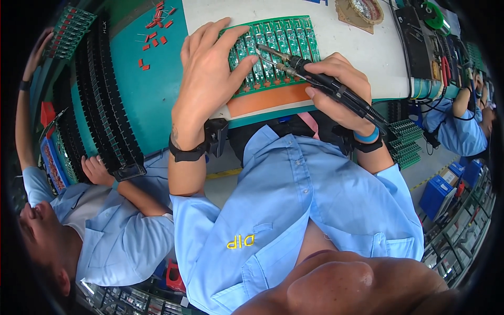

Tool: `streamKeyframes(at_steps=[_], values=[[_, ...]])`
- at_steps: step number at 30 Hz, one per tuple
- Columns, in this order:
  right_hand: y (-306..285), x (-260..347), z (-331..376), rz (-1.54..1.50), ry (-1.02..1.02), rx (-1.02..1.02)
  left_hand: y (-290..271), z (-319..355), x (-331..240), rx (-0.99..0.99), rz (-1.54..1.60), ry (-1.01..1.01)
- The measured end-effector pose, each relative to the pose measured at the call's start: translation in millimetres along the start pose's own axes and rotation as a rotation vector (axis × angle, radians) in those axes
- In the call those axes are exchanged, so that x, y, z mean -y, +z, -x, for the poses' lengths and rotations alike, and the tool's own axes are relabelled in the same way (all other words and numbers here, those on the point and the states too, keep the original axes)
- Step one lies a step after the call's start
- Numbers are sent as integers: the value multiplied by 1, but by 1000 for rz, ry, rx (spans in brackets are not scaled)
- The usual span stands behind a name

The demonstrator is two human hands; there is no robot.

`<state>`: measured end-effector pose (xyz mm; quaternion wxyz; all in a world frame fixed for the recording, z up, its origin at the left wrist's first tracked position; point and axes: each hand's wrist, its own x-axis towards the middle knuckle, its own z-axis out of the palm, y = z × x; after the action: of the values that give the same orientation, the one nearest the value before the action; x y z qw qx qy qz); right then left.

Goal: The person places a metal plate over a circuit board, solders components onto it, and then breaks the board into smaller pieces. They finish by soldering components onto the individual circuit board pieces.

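Note:
A green panel of several narrow circuit boards (291,39) lies flat on the bench in front of me. My left hand (205,76) rests over its left end, fingers spread, with the thumb and index finger touching the boards. In my right hand (344,79) is a black soldering iron (336,90) with a thin metal feed tube beside its barrel. It points left, and its tip is over the boards near my left thumb. Whether the tip touches a joint is too small to tell.
Loose red components (153,35) lie on the teal mat (157,81) at the left. Black slotted racks (105,100) stand further left, where a co-worker's raised hand (38,52) is by another board panel (68,32). A brown-rimmed dish (362,11) sits at the back right.

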<state>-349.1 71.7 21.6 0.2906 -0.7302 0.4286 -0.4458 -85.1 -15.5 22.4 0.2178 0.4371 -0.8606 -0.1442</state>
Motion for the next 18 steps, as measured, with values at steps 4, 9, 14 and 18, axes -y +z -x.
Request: streamKeyframes(at_steps=[4,9,14,18], values=[[-5,2,2,9,-31,-20,1,0,1,-1,-1,-1],[-37,0,19,91,12,-127,-1,1,2,7,-6,-7],[-48,-36,41,59,224,-653,-1,0,1,7,12,-20],[-41,-31,41,44,213,-553,-3,2,2,15,-40,-8]])
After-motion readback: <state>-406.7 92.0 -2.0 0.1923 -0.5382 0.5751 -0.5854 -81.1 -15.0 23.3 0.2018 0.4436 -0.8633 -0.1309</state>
